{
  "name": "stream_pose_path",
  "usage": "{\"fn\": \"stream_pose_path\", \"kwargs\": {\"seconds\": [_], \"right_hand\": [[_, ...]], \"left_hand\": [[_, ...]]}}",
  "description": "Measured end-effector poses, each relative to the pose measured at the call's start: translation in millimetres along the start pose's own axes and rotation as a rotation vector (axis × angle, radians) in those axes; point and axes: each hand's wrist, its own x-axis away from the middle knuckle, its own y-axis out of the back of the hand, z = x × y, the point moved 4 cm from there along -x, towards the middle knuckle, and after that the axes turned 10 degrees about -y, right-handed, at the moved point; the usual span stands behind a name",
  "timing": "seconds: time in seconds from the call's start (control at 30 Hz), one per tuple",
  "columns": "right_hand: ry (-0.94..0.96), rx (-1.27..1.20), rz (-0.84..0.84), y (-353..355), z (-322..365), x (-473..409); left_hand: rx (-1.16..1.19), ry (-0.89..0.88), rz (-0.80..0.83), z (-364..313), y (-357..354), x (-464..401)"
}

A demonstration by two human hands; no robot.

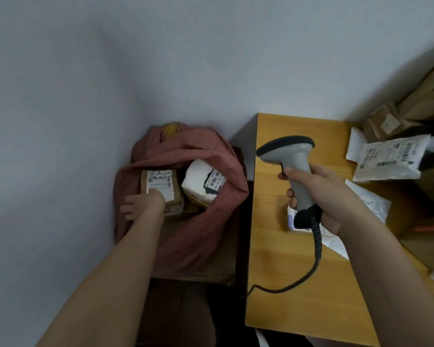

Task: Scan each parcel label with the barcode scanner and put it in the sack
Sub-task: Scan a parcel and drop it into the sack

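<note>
A pink sack (206,221) stands open on the floor to the left of the table. My left hand (145,202) reaches into it and grips a brown box parcel (168,181) with a white label on top. Beside the box, a white parcel (201,182) with a barcode label lies in the sack. My right hand (321,194) holds the grey barcode scanner (293,169) over the wooden table (286,284), head pointing left. A white bag parcel (391,159) with labels lies at the table's far right. Another flat white parcel (336,236) lies under my right hand.
Brown cardboard boxes (396,121) are stacked at the table's back right corner against the wall. The scanner's coiled black cable (316,246) trails down over the table's left edge. A grey wall stands behind the sack. A cardboard sheet lies under the sack.
</note>
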Motion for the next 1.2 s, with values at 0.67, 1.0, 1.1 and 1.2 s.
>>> {"fn": "stream_pose_path", "kwargs": {"seconds": [0.67, 1.0, 1.1, 1.2], "right_hand": [[0.048, 0.025, -0.114, 184, -27, 63], [0.072, -0.023, -0.101, 259, -53, 75], [0.106, -0.04, -0.106, 268, -51, 68], [0.142, -0.031, -0.133, 270, -49, 59]], "left_hand": [[-0.627, -1.308, 0.795, -31, -156, 279], [-0.585, -1.045, 0.721, 2, -175, 303], [-0.502, -1.088, 0.892, -15, -165, 324], [-0.477, -1.124, 1.032, -36, -147, 351]]}}
